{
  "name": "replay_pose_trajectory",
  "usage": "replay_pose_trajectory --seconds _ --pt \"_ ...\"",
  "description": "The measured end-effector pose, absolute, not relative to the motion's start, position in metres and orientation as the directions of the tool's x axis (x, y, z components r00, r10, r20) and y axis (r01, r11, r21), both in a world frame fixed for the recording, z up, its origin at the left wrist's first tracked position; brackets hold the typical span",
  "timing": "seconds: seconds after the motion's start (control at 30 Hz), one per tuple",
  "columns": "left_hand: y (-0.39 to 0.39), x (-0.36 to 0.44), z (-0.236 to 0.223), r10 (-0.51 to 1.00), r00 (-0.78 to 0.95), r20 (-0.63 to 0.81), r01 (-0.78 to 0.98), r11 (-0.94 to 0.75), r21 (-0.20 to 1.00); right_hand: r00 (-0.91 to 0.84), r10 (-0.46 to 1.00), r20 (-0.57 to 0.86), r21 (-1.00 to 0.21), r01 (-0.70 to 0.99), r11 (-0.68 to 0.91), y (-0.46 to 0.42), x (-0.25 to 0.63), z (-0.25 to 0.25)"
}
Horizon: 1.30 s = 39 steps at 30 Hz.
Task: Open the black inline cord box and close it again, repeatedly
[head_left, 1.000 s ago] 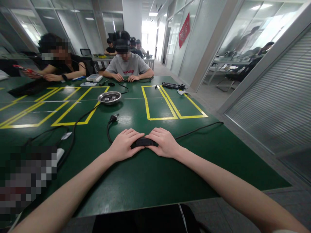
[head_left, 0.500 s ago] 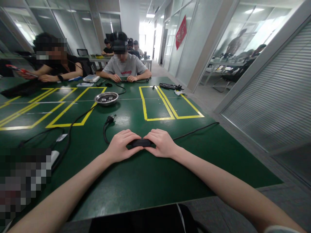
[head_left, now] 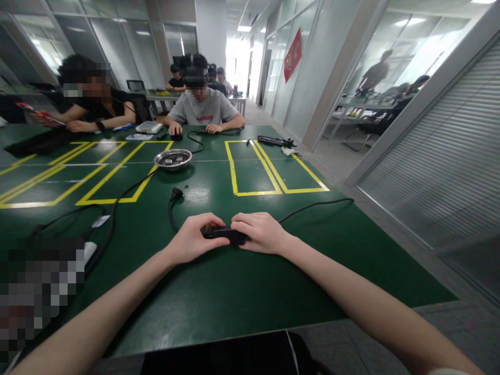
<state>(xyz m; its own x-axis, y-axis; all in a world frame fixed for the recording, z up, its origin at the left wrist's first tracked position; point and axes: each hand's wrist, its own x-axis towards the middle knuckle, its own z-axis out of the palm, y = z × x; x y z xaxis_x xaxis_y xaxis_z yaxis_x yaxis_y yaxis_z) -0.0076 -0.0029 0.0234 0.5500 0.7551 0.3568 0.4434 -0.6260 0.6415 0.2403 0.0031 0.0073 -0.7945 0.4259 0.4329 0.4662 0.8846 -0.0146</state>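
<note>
Near the table's (head_left: 219, 291) near edge, the left hand (head_left: 192, 237) and right hand (head_left: 260, 233), both partly closed, grip a black power adapter (head_left: 230, 235).

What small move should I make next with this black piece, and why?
Probably close the left hand a little more around the black piece: a gap shows between its thumb and arched index finger, while the right hand wraps the other end.
</note>
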Motion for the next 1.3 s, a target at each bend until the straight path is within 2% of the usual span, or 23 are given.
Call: replay_pose_trajectory --seconds 0.13,0.23,0.33,0.53,0.6,0.7,0.8,0.87,0.93,1.03,1.17,1.3 --pt "-0.001 -0.009 0.02 0.668 0.601 0.438 0.414 -0.73 0.544 -0.709 0.606 0.361 -0.29 0.532 0.796 0.002 0.242 0.006" --pt "0.001 -0.011 0.016 0.613 0.631 0.475 0.401 -0.782 0.477 -0.676 0.66 0.327 -0.381 0.545 0.747 0.0 0.241 0.005" --pt "0.002 -0.012 0.015 0.634 0.635 0.442 0.472 -0.771 0.428 -0.662 0.667 0.342 -0.388 0.547 0.742 0.0 0.241 0.005" --pt "-0.001 -0.011 0.017 0.703 0.677 0.218 0.574 -0.69 0.441 -0.652 0.662 0.369 -0.402 0.531 0.746 0.0 0.243 0.007" --pt "-0.002 -0.011 0.017 0.704 0.678 0.21 0.568 -0.683 0.458 -0.699 0.619 0.359 -0.391 0.49 0.779 -0.001 0.243 0.007" --pt "-0.001 -0.01 0.015 0.711 0.676 0.194 0.573 -0.673 0.468 -0.769 0.548 0.328 -0.314 0.459 0.831 -0.003 0.243 0.005" --pt "0.001 -0.011 0.013 0.696 0.663 0.277 0.566 -0.707 0.423 -0.736 0.583 0.345 -0.33 0.486 0.809 0.001 0.243 -0.001" --pt "0.003 -0.012 0.013 0.668 0.63 0.396 0.56 -0.745 0.364 -0.633 0.655 0.414 -0.419 0.506 0.754 0.01 0.248 -0.005" --pt "0.004 -0.013 0.012 0.638 0.609 0.471 0.563 -0.766 0.31 -0.445 0.748 0.493 -0.53 0.528 0.663 0.026 0.258 -0.009" --pt "0.004 -0.014 0.01 0.608 0.648 0.46 0.537 -0.792 0.291 -0.07 0.85 0.523 -0.674 0.576 0.462 0.052 0.283 -0.011" --pt "0.003 -0.011 0.003 0.564 0.731 0.385 0.45 -0.822 0.349 0.273 0.796 0.54 -0.718 0.643 0.267 0.074 0.322 -0.007" --pt "0.003 -0.009 -0.001 0.57 0.743 0.351 0.438 -0.81 0.39 0.468 0.77 0.434 -0.712 0.702 -0.025 0.074 0.348 -0.003"
